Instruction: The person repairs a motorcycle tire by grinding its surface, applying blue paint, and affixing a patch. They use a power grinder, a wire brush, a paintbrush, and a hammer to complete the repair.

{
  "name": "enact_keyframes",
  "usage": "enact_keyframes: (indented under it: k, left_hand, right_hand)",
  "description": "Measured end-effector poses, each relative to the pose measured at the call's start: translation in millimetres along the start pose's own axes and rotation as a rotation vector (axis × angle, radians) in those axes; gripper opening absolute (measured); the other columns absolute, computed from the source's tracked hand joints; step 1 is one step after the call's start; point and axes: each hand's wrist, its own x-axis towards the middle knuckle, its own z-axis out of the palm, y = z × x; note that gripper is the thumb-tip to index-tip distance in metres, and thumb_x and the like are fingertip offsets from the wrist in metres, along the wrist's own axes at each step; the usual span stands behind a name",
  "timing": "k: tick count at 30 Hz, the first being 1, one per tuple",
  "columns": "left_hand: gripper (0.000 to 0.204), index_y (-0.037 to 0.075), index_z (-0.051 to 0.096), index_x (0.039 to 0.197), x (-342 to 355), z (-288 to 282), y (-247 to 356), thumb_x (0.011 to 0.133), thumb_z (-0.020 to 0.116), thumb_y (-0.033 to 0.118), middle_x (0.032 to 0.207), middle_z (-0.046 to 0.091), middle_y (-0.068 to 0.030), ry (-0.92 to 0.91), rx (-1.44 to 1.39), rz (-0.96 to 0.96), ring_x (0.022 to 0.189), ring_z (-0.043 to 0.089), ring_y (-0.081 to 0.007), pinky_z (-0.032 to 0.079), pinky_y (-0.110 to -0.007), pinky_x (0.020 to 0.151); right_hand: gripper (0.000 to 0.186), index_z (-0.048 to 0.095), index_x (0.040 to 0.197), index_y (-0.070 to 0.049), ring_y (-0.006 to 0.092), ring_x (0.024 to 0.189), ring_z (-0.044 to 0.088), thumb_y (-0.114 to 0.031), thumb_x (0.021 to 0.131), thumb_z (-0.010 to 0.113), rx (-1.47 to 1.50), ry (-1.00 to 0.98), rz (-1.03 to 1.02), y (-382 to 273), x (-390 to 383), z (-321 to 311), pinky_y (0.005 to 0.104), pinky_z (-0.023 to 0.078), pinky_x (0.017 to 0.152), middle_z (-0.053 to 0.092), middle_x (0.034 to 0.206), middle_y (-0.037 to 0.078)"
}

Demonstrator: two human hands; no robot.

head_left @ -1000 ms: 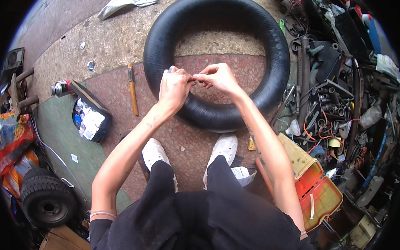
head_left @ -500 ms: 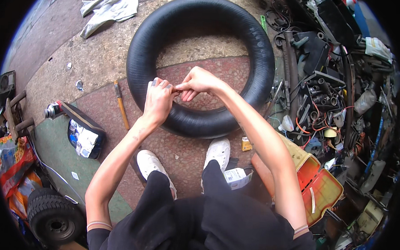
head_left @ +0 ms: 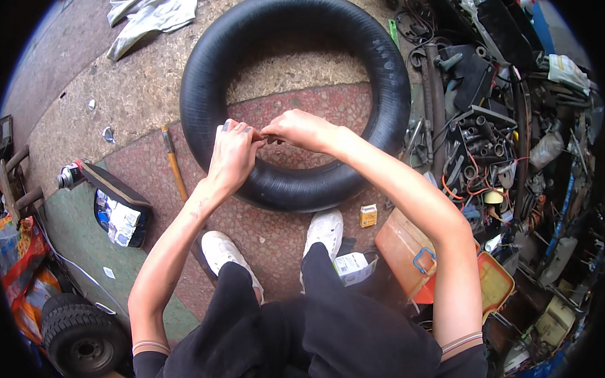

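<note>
A heap (head_left: 480,139) of metal parts, hoses and wires filled the right side, and next to it a big black inner tube (head_left: 387,111) lay flat in front of the person, its near curve just ahead of the white shoes (head_left: 324,234). An orange case (head_left: 401,240) stood on the right, and a dark zip case (head_left: 117,183) lay open on the left.

Over the near left part of the ring, the left hand (head_left: 233,155) and the right hand (head_left: 302,130) met at the fingertips. Both grips looked narrow, the fingers drawn close; whether a small piece sat between them I could not tell, nor whether either hand pressed on the tube. The step in hand seemed to be fine fingertip work, and the next move looked to call for a light, steady pinch from both. A wooden-handled tool (head_left: 174,166) lay left of the tube, and a small yellow box (head_left: 368,216) near the right shoe, neither of them touched by a hand.

Set against the frame half a second before, the tube sat slightly farther left in view, the right elbow (head_left: 459,229) had swung outward, more of the orange case showed, and the right hand had rolled so its back faced up, while the fingertips stayed together
</note>
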Motion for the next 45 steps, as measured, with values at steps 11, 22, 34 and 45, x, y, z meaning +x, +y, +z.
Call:
enact_keyframes:
  k: [11,22,34,45]
  left_hand:
    - [0.007,-0.001,0.074,0.087,-1.8,2.0,4.0,0.084,0.071,0.004,0.085,0.064,-0.0141,0.029,0.037,-0.011,0.087,0.060,-0.0331,0.051,-0.043,0.079]
    - [0.005,-0.003,0.066,0.080,-10.7,12.4,2.2,0.082,0.069,0.001,0.091,0.061,-0.0168,0.054,0.125,0.010,0.090,0.058,-0.0354,0.050,-0.045,0.080]
    - [0.006,-0.001,0.071,0.086,-11.2,17.3,5.3,0.085,0.069,0.004,0.084,0.062,-0.0167,0.120,0.034,-0.047,0.084,0.061,-0.0366,0.050,-0.046,0.076]
    - [0.010,0.001,0.076,0.092,-10.2,14.3,-4.9,0.087,0.070,0.009,0.089,0.066,-0.0160,0.015,0.003,-0.073,0.088,0.064,-0.0349,0.053,-0.045,0.080]
  right_hand:
    - [0.025,0.070,0.110,-0.004,0.0288,0.092,0.075,-0.012,0.091,0.057,-0.624,-0.120,0.122,-36.0,2.0,-8.8,0.0384,0.058,0.084,0.075,0.091,0.012]
    - [0.014,0.078,0.078,-0.014,0.0235,0.080,0.076,-0.017,0.084,0.066,-0.766,-0.295,0.189,-68.7,27.3,-11.8,0.0369,0.060,0.068,0.076,0.079,0.007]
    - [0.019,0.076,0.078,-0.004,0.0276,0.080,0.076,-0.016,0.090,0.066,-0.527,-0.239,0.143,-50.0,20.9,-23.8,0.0398,0.059,0.071,0.075,0.080,0.014]
    - [0.013,0.076,0.088,0.000,0.0278,0.072,0.073,-0.012,0.087,0.070,-0.066,-0.119,0.253,-28.4,19.3,-25.1,0.0387,0.057,0.067,0.072,0.075,0.017]
